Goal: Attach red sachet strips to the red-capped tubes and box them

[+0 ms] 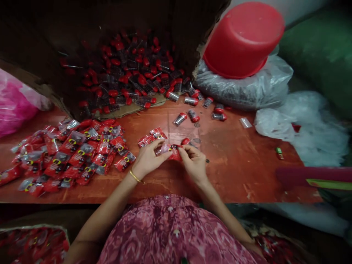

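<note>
Between my two hands is a small red printed plastic packet (174, 152), held level just above the table. My left hand (150, 157) grips its clear left end between thumb and fingers. At its right end, my right hand (194, 161) pinches the red part. A few more red packets (156, 135) lie just beyond my left hand. Behind my right hand's fingers a small clear bottle with a red cap (186, 141) shows in part. Several other red-capped bottles (180, 119) lie farther back on the table.
A big heap of red packets (74, 150) covers the table's left side. An open cardboard box (137, 108) at the back spills red-capped bottles (143, 79). A red tub (244, 40) rests upside down on a filled plastic bag (242, 90). Clear bags (316, 128) lie at the right.
</note>
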Motion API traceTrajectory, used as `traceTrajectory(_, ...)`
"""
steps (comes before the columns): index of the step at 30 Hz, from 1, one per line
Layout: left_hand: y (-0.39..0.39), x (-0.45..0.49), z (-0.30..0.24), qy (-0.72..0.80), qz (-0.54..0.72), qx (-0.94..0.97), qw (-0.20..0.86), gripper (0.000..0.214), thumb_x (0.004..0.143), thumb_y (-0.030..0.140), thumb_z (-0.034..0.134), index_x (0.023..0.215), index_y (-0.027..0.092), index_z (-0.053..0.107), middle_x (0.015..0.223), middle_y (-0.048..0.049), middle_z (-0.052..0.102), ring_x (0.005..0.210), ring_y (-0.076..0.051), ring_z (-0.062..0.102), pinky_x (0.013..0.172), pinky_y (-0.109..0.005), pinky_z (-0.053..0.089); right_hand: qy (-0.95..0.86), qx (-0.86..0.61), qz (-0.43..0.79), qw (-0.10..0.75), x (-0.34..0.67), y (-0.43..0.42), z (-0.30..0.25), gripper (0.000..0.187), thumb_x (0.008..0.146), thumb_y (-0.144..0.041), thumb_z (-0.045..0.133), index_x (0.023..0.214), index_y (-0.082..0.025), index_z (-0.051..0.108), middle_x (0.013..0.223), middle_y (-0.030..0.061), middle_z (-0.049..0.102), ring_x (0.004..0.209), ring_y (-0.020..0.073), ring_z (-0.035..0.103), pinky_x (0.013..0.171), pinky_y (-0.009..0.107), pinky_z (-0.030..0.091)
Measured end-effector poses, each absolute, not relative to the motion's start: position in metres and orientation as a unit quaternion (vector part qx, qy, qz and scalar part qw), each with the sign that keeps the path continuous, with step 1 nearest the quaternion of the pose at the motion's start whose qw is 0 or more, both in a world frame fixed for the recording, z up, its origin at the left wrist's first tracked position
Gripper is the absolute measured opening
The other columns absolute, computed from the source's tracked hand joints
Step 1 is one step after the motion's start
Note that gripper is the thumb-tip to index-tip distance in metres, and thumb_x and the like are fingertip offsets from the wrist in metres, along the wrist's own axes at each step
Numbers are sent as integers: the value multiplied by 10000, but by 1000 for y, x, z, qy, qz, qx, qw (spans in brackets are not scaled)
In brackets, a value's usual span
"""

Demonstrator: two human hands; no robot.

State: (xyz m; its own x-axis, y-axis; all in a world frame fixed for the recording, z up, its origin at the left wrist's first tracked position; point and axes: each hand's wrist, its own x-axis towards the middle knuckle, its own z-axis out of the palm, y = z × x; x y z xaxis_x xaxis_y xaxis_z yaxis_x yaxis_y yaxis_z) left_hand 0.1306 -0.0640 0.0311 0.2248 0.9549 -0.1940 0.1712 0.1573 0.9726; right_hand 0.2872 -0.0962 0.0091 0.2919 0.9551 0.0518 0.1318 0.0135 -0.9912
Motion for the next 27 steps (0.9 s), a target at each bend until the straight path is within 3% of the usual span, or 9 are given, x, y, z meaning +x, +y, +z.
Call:
traceTrajectory(2,-71,134,25,508,377,449,631,430,550,224,784,968,199,686,928,-48,706,817,-165,623,763,-243,452,-342,-594,418,597,279,-97,2,212,727,-398,630,700,-189,600,603,-32,577,505,93,479,502,229,430)
traceTrajectory(4,-78,141,19,492,400,390,667,319,574,222,772,879,168,698,852,-43,711,776,-154,627,754,-247,466,-271,-577,457,621,270,-98,-3,253,683,-428,662,712,-189,585,584,-45,569,468,80,468,476,220,436)
traceTrajectory(8,-85,149,13,517,478,370,607,117,649,260,727,639,152,683,646,4,672,618,-105,569,653,-210,450,-267,-550,521,595,254,-104,-9,268,675,-436,668,725,-196,559,560,-49,579,408,80,480,438,220,435)
traceTrajectory(11,-79,146,14,523,483,338,616,167,633,299,744,622,145,681,606,6,659,569,-98,549,604,-212,441,-402,-563,500,521,265,-105,-8,214,800,-407,548,769,-199,584,622,-9,627,477,115,551,491,254,468)
traceTrajectory(14,-69,140,23,520,475,283,651,226,568,319,790,642,133,685,621,-6,671,571,-101,565,589,-215,447,-629,-568,310,431,301,-90,0,213,875,-260,435,934,-203,631,914,68,692,805,183,625,745,351,494)
traceTrajectory(18,-60,136,35,511,432,228,707,247,557,317,801,616,124,659,587,-10,662,523,-90,569,525,-194,443,-876,-442,118,150,352,-52,16,375,823,-98,472,1139,-252,602,1294,64,560,1149,256,480,925,441,370)
traceTrajectory(22,-56,135,39,494,396,175,754,183,647,281,750,703,139,650,601,-3,668,506,-93,586,487,-186,453,-948,-315,36,-18,375,-32,28,340,825,-101,488,1122,-219,604,1279,78,567,1145,268,459,889,415,340)
traceTrajectory(27,-55,131,34,495,385,119,770,108,722,232,694,749,147,633,610,-3,675,521,-108,607,498,-207,476,-930,-364,-20,-49,395,-38,29,261,852,-129,469,1083,-158,588,1135,122,630,1022,247,514,834,375,338)
